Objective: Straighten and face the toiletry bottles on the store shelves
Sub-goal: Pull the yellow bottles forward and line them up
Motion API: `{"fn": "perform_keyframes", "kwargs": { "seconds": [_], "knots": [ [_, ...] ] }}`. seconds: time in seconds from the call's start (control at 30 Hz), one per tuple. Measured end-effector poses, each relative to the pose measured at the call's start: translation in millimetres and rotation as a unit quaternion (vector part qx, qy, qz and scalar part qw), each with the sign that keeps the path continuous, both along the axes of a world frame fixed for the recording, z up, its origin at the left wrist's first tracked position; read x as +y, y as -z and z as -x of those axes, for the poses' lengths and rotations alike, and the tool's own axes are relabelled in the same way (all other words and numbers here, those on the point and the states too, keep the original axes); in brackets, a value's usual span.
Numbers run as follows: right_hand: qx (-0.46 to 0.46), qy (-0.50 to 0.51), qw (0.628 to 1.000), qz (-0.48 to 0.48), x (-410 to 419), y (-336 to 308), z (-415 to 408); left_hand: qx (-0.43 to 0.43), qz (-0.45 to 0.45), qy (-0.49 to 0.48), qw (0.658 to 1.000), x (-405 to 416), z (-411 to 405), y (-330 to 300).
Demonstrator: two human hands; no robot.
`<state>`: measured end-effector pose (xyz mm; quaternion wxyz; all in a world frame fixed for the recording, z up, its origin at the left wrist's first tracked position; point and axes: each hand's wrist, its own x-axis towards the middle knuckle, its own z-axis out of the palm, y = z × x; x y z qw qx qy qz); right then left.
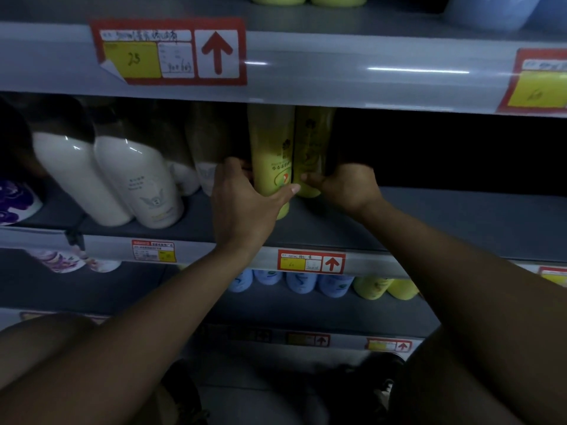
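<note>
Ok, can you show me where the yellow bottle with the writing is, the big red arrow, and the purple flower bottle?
front yellow bottle (271, 167), head view, its label.
red arrow tag (217, 52), head view, arrow shaft.
purple flower bottle (13, 200), head view, flower print.

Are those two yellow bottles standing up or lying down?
Standing: both yellow bottles rise from the shelf, left hand and right hand gripping them.

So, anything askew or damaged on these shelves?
Yes. The price label on the upper shelf rail is peeling, its lower-left corner curled up. The white bottles on the middle shelf lean left rather than standing upright.
</note>
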<state>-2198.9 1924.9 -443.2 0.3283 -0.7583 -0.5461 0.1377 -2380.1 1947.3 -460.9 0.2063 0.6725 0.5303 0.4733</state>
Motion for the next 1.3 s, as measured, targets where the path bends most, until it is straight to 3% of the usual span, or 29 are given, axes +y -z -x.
{"fn": "perform_keyframes", "kwargs": {
  "seconds": [0.37, 0.57, 0.7, 0.87, 1.03, 1.17, 1.3],
  "knots": [
    [-0.030, 0.004, 0.999, -0.036, -37.1, -8.1, 5.9, 0.007, -0.019, 0.039, 0.999, -15.1, 28.3, -13.3],
    [0.024, 0.008, 0.991, -0.132, -79.8, -19.3, 22.6, 0.009, -0.041, 0.075, 0.996, -37.2, 52.3, -27.3],
    [-0.003, -0.033, 0.976, -0.213, -114.5, -35.6, 38.2, 0.005, -0.087, 0.088, 0.992, -59.2, 68.6, -49.2],
    [-0.068, -0.107, 0.948, -0.291, -151.9, -77.2, 59.0, -0.002, -0.191, 0.115, 0.975, -84.4, 75.5, -108.7],
    [-0.106, -0.096, 0.915, -0.377, -163.2, -134.7, 71.5, -0.035, -0.260, 0.116, 0.958, -99.2, 67.4, -164.9],
    [-0.109, -0.066, 0.914, -0.385, -154.6, -175.1, 71.7, -0.005, -0.260, 0.113, 0.959, -91.9, 63.0, -197.7],
    [-0.103, -0.034, 0.934, -0.341, -133.5, -200.6, 67.2, 0.032, -0.202, 0.110, 0.973, -74.4, 54.1, -217.9]
  ]
}}
